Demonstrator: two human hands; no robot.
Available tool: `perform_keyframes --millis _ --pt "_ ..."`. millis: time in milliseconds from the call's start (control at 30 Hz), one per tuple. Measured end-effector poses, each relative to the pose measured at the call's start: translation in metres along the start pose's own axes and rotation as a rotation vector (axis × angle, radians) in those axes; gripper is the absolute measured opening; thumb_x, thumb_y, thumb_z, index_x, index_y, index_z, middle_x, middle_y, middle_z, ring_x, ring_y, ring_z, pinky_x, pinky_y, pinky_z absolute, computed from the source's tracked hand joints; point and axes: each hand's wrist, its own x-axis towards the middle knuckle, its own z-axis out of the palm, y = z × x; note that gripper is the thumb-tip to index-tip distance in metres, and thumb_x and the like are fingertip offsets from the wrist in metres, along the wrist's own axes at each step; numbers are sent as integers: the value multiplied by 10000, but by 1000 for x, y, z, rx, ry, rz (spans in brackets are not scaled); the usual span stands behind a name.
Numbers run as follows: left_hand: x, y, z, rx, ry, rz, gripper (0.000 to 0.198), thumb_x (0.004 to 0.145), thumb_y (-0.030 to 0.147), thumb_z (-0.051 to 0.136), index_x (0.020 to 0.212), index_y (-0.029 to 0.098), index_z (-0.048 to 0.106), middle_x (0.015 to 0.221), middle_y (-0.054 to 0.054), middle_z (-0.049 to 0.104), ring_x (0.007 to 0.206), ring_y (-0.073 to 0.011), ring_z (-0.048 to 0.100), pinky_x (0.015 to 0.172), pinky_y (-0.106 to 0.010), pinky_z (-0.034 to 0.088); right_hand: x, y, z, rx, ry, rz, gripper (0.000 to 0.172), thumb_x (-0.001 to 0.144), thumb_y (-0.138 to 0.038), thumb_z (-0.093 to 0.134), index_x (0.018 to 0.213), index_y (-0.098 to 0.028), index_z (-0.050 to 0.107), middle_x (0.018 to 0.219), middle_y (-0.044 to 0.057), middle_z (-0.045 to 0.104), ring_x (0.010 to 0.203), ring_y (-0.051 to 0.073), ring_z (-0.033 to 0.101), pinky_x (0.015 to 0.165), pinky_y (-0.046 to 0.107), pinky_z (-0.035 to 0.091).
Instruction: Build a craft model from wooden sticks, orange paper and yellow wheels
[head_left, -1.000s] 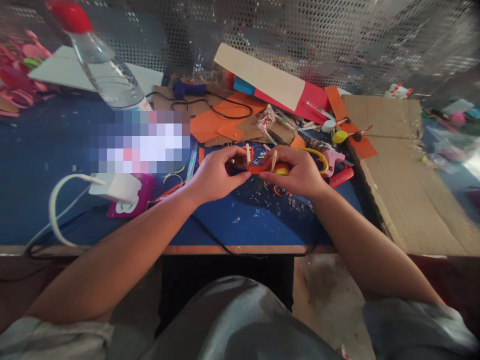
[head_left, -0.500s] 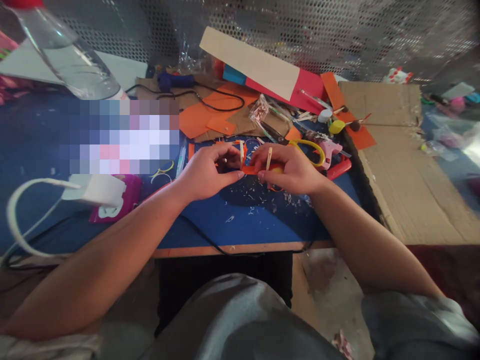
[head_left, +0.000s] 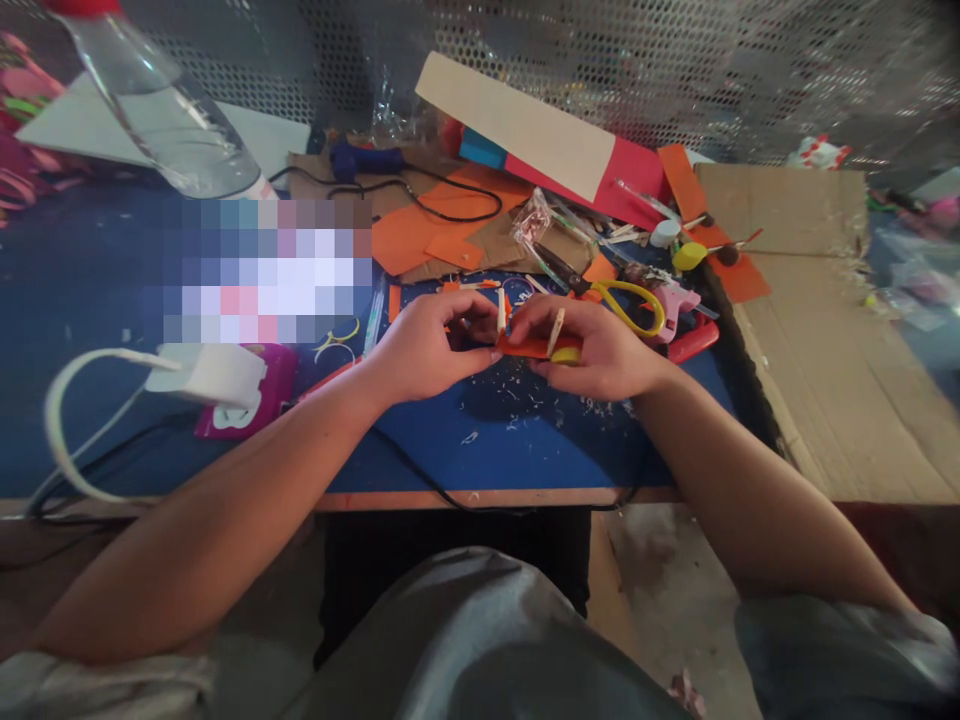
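Orange piece (head_left: 525, 347) held just nearer the wearer than the scissors (head_left: 574, 283): left hand (head_left: 427, 350) has thumb and fingertips pinched on one end, right hand (head_left: 596, 350) is clamped on the other — presumably to steady it with the pale sticks (head_left: 502, 311) upright. Bottle (head_left: 161, 110), well left of the scissors, contains clear liquid (head_left: 206, 160) — lower part obscured.
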Motion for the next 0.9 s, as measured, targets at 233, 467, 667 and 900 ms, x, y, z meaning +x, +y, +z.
perform_keyframes --millis 233,467,667,900 --pt "-1 0 2 -28 11 -10 234 789 297 853 973 207 741 953 -42 789 841 -175 719 734 -303 557 5 -1 -2 -55 -38 -87 324 806 -104 760 1089 -245 828 1159 81 832 1096 268 773 1041 450 625" --pt "0 1 1 -73 -18 -37 287 782 343 886 978 193 739 946 -48 784 855 -180 728 760 -310 589 6 3 -3 -13 -34 -106 310 821 -95 764 1086 -228 853 1090 66 840 995 233 781 948 401 645" --pt "1 -2 -2 -111 -40 -51 392 750 326 925 1077 193 756 1008 -51 781 908 -198 758 825 -357 638 4 1 -6 58 -24 -11 275 801 -136 812 1064 -203 858 1090 84 840 955 225 775 796 336 658" --pt "1 -4 -1 -160 -11 -77 482 721 298 961 1147 193 762 1061 -75 824 954 -223 795 864 -385 653 2 -1 -4 213 -5 142 296 781 -94 777 1055 -182 842 1139 74 832 660 126 738 576 246 611"
